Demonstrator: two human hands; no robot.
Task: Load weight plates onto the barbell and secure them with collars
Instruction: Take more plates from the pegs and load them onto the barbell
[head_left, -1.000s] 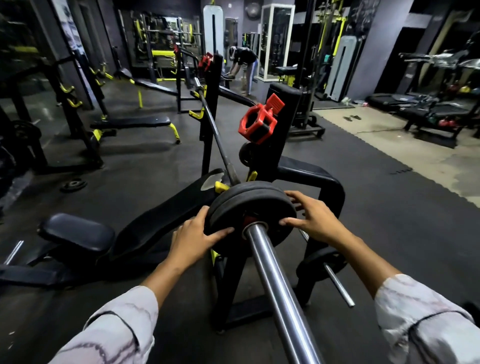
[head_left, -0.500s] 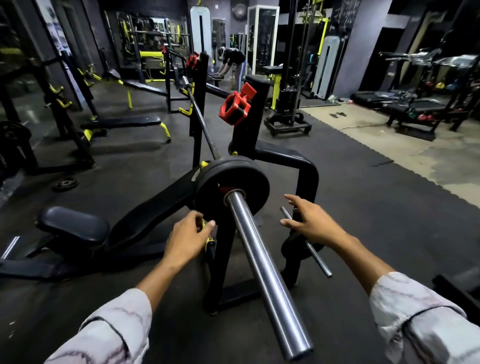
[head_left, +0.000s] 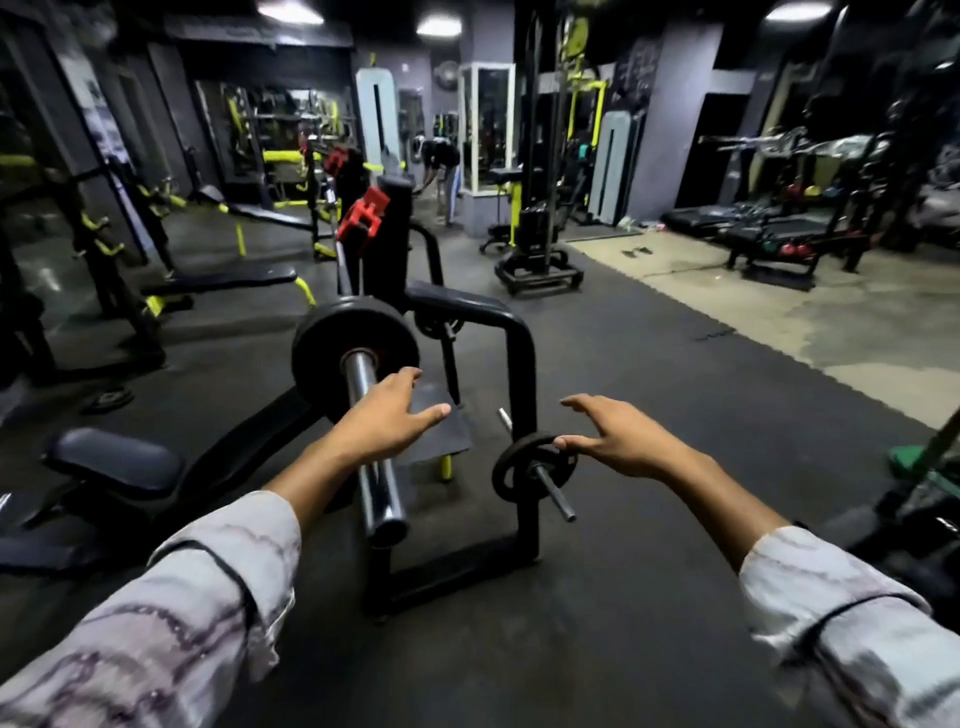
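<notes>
A black weight plate (head_left: 322, 343) sits pushed in on the steel barbell sleeve (head_left: 382, 491), which points toward me. My left hand (head_left: 387, 415) hovers open above the sleeve, fingers spread, holding nothing. My right hand (head_left: 618, 439) is open, its fingertips touching the rim of a small black plate (head_left: 514, 473) that hangs on a storage peg (head_left: 558, 501) of the bench frame (head_left: 522, 374). A red collar (head_left: 361, 218) is clipped on the rack upright, beyond the plate.
An incline bench seat (head_left: 111, 460) lies at the left, and a loose plate (head_left: 106, 400) rests on the floor beyond it. Another bench (head_left: 223, 280) stands behind. A cable machine (head_left: 537, 260) and treadmills (head_left: 769, 239) fill the back right. A person bends over far off.
Both hands have left the big plate on the sleeve. The view pulled back and right; my right hand dropped to the small plate on the peg, and my left hand rose over the sleeve.
</notes>
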